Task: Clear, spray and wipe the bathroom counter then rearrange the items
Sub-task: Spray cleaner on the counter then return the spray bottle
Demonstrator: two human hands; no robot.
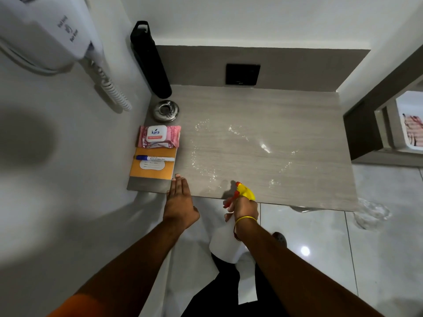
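Observation:
The grey wood-grain counter [286, 115] glistens with spray droplets across its middle. My right hand [245, 208] grips a white spray bottle [225, 245] with a yellow and red trigger head, held at the counter's front edge with the nozzle pointing over the surface. My left hand [179, 202] rests flat on the front edge, fingers together, holding nothing. Along the counter's left side stand a black bottle [150, 62], a metal ashtray [166, 110], a pink wipes pack [159, 136] and an orange notebook [152, 167] with a blue-capped marker [155, 158] lying on it.
A wall-mounted hair dryer [45, 30] with a coiled cord hangs at the upper left. A black wall plate [242, 74] sits behind the counter. A dark door frame [366, 124] stands to the right. Glossy floor tiles [377, 248] lie below, with a wet patch near the counter's right corner.

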